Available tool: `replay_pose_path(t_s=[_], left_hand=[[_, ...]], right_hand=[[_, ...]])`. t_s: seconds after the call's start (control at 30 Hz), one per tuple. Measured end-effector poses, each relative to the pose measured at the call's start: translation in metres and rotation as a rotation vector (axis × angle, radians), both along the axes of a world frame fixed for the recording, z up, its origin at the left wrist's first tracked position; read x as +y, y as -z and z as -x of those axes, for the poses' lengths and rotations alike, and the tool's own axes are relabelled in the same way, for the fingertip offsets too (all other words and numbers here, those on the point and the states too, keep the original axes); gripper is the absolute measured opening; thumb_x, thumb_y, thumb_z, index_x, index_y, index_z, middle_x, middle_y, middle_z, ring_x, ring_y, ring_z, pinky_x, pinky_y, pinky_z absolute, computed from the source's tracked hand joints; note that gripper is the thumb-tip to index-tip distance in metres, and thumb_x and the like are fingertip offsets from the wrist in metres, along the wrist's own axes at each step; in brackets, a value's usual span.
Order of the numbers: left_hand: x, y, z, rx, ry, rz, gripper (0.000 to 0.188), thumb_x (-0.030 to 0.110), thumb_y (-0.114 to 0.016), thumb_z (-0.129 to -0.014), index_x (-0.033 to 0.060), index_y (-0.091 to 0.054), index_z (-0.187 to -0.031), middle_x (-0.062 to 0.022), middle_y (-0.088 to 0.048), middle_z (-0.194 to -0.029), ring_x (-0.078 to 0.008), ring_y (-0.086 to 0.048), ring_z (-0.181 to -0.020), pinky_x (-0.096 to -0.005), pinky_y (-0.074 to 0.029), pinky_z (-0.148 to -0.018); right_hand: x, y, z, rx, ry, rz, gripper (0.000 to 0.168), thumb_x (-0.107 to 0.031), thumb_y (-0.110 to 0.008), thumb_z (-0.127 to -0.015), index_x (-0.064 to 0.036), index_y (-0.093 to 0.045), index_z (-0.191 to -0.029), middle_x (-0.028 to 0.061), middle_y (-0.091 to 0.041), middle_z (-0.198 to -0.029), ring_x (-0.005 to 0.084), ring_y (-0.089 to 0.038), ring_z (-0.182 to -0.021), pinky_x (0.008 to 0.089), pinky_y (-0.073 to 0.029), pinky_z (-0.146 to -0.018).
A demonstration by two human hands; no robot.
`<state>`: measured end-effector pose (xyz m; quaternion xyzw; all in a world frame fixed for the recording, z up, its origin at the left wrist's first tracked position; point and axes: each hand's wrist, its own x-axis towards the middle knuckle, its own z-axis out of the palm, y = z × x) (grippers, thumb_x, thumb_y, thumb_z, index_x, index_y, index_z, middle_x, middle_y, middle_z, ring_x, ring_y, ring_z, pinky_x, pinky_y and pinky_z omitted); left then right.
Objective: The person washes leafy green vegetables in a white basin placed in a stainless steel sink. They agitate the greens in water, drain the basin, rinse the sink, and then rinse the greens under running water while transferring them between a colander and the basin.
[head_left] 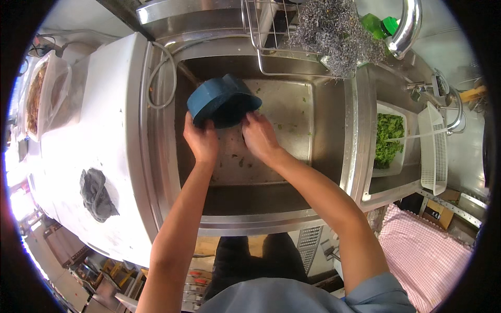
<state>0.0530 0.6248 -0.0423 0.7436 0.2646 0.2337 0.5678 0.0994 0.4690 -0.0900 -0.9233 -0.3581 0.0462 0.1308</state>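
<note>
Both hands hold a dark blue plastic container [219,94] over a stainless steel sink basin [270,199]. My left hand [201,139] grips its near left rim, thumb toward the inside. On the near right side, my right hand [260,135] has its fingers at the rim. The container is tilted, its dark opening turned toward me. What is inside it cannot be made out. Small green and dark scraps [240,160] lie scattered over the sink floor beneath it.
A wire rack [270,72] with tangled metal scouring wool [336,35] overhangs the sink's back edge, beside a faucet [407,31]. Right: leafy greens [389,137] in a white tub under running water, and a white basket [433,152]. Left: a white worktop [113,117] bearing a grey cloth [98,195].
</note>
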Motion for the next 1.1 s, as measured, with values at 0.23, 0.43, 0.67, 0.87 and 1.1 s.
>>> replay_pose_path(t_s=[0.23, 0.43, 0.67, 0.87, 1.1], left_hand=[[-0.015, 0.002, -0.007, 0.104, 0.022, -0.148, 0.052, -0.011, -0.056, -0.077, -0.0008, -0.052, -0.128, -0.0208, -0.064, -0.112, -0.0306, -0.062, -0.107, -0.0371, -0.046, -0.095], [-0.007, 0.002, -0.004, 0.092, 0.039, -0.124, 0.053, -0.013, -0.055, -0.077, -0.0008, -0.052, -0.128, -0.0221, -0.063, -0.117, -0.0340, -0.062, -0.110, -0.0378, -0.045, -0.097], [-0.021, 0.003, -0.015, 0.073, 0.024, -0.142, 0.051, -0.014, -0.051, -0.079, -0.0006, -0.053, -0.128, -0.0204, -0.062, -0.115, -0.0326, -0.061, -0.110, -0.0358, -0.044, -0.097], [-0.006, 0.010, -0.020, -0.024, -0.089, -0.207, 0.046, -0.010, -0.052, -0.083, -0.0004, -0.052, -0.128, -0.0186, -0.063, -0.112, -0.0292, -0.061, -0.106, -0.0338, -0.045, -0.094], [-0.023, 0.022, -0.060, 0.290, -0.440, 0.557, 0.037, 0.007, -0.058, -0.094, 0.0025, -0.051, -0.130, -0.0141, -0.061, -0.114, -0.0267, -0.066, -0.087, -0.0379, -0.058, -0.076]], right_hand=[[0.022, 0.018, -0.029, -0.213, -0.119, 0.133, 0.033, -0.006, -0.052, -0.087, 0.004, -0.059, -0.118, 0.0216, -0.063, -0.110, 0.0349, -0.060, -0.105, 0.0402, -0.047, -0.093], [-0.002, 0.022, -0.005, -0.040, 0.002, -0.095, 0.033, -0.004, -0.053, -0.081, 0.004, -0.061, -0.112, 0.0226, -0.057, -0.122, 0.0360, -0.056, -0.112, 0.0420, -0.047, -0.095], [-0.014, 0.037, -0.008, -0.149, -0.223, 0.034, 0.042, -0.008, -0.057, -0.079, 0.004, -0.059, -0.120, 0.0241, -0.055, -0.127, 0.0343, -0.054, -0.117, 0.0410, -0.045, -0.099], [-0.033, 0.033, -0.038, 0.153, 0.031, 0.313, 0.058, -0.013, -0.062, -0.080, 0.006, -0.049, -0.133, 0.0222, -0.048, -0.139, 0.0343, -0.047, -0.127, 0.0380, -0.041, -0.106], [-0.064, 0.102, -0.029, 0.238, -0.160, 0.086, 0.053, -0.026, -0.047, -0.096, 0.003, -0.046, -0.140, 0.0178, -0.035, -0.154, 0.0273, -0.026, -0.146, 0.0371, -0.019, -0.121]])
